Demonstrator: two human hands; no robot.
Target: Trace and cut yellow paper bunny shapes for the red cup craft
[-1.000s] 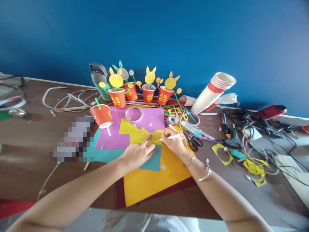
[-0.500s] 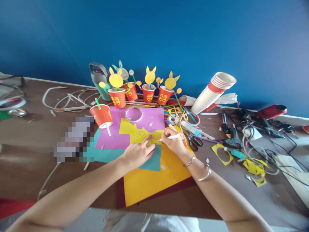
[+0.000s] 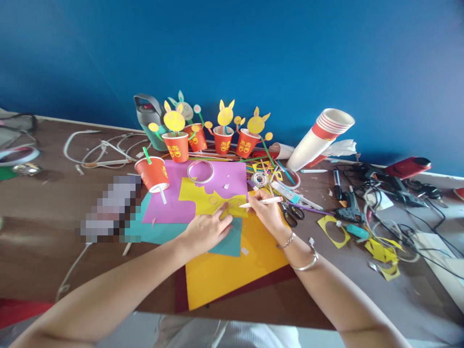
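Note:
My left hand [image 3: 208, 229] lies on a cut piece of yellow paper [image 3: 188, 189], its index finger stretched out to hold the sheet down. Pencil-thin circles are drawn on the yellow paper. In my right hand [image 3: 266, 212] is a white marker with a red end [image 3: 270, 200], gripped near its middle; its tip points left, close to a drawn circle at the paper's right side. Whether the tip touches the paper I cannot tell. Beneath lie purple paper [image 3: 163, 212], teal paper [image 3: 155, 232] and orange paper [image 3: 221, 275]. A roll of tape [image 3: 200, 181] rests on the sheets' upper part.
Red paper cups with yellow rabbit faces, one [image 3: 177, 147] among them, line the wall. Left are a tipped cup with straws [image 3: 152, 174] and a blurred-out phone [image 3: 112, 208]. Right are scissors [image 3: 294, 212], a glue gun [image 3: 350, 208], stacked cups [image 3: 319, 140] and cables.
My right hand has drawn back slightly to the right, and the marker now slants flatter, its red end showing past the fingers. My left hand stays on the paper.

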